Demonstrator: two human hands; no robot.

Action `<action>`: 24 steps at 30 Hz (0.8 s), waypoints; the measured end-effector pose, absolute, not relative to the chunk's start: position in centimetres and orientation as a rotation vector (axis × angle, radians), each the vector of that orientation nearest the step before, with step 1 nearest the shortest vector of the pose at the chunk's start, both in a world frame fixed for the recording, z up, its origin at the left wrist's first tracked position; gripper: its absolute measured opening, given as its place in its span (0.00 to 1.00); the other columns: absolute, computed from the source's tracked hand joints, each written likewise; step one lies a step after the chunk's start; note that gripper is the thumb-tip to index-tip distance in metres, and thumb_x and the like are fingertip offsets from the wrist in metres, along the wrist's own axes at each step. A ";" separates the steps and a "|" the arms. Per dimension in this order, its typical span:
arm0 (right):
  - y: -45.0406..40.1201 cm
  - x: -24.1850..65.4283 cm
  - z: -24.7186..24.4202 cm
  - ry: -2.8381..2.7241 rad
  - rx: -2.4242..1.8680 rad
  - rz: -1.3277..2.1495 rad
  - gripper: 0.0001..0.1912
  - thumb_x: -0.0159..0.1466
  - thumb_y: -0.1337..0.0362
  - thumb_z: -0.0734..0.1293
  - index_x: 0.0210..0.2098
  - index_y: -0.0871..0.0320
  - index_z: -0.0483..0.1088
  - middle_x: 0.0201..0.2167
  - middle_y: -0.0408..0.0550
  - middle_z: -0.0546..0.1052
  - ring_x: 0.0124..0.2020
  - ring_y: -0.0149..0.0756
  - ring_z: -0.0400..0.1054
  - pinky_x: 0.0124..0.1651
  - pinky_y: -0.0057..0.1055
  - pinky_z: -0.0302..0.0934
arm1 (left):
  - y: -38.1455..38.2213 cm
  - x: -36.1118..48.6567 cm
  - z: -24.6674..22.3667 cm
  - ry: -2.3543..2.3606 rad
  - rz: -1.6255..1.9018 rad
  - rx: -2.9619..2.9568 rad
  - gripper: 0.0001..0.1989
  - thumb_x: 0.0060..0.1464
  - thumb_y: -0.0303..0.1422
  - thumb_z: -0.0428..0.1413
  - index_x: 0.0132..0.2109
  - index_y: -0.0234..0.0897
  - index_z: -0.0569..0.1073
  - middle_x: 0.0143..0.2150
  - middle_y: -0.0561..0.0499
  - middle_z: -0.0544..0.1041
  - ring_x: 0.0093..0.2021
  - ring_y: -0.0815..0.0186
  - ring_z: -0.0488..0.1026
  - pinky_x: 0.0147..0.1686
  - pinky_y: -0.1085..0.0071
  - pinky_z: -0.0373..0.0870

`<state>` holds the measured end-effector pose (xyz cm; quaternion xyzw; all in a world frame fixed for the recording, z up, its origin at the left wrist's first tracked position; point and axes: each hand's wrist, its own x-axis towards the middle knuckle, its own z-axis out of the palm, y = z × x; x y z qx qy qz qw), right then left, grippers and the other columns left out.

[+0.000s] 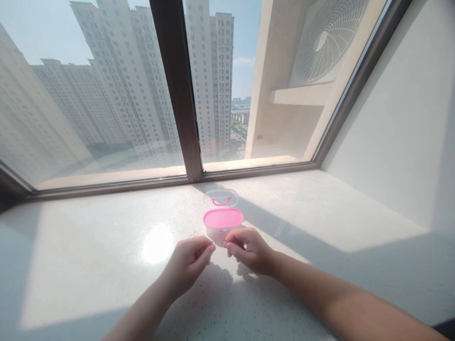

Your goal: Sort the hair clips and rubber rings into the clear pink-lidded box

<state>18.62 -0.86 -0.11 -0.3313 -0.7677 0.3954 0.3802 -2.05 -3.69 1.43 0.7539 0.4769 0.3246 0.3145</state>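
- Pinching a small thin metallic ring [213, 244] — left hand [190, 263], thumb and forefinger together.
- Right hand [251, 251] pinches another small thin ring [224, 242], apart from the left's.
- Just beyond the fingers: pink-topped oval plastic container [223, 219]; behind it, clear oval lid [209, 197] — pink curved handle [221, 202].
- Loose thin rings [194, 234] near the left fingers.

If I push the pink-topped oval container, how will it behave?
The container will probably slide rather than roll, since its oval body stands upright on the smooth-looking sill. Its translucent wall suggests light plastic, perhaps slightly flexible.
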 end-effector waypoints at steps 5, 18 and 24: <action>-0.9 18.5 -0.1 -1.971 -0.834 1.001 0.08 0.60 0.70 0.64 0.25 0.63 0.72 0.19 0.43 0.71 0.19 0.26 0.61 0.23 0.23 0.54 | -3.8 -2.0 1.4 1.248 0.878 2.158 0.14 0.60 0.33 0.49 0.29 0.35 0.75 0.20 0.54 0.71 0.22 0.70 0.66 0.24 0.75 0.62; -0.9 18.5 0.0 -1.990 -0.837 0.995 0.08 0.59 0.71 0.64 0.25 0.63 0.73 0.18 0.43 0.71 0.19 0.26 0.59 0.24 0.23 0.53 | -3.9 -1.9 1.4 1.288 0.783 2.263 0.14 0.60 0.32 0.49 0.28 0.35 0.72 0.22 0.54 0.69 0.23 0.70 0.62 0.25 0.74 0.59; -1.0 18.6 -0.1 -2.005 -0.839 0.976 0.09 0.59 0.71 0.64 0.25 0.62 0.73 0.19 0.43 0.71 0.19 0.26 0.58 0.24 0.23 0.53 | -4.0 -1.9 1.5 1.300 0.751 2.290 0.15 0.61 0.32 0.48 0.28 0.35 0.71 0.22 0.55 0.67 0.24 0.70 0.61 0.26 0.74 0.58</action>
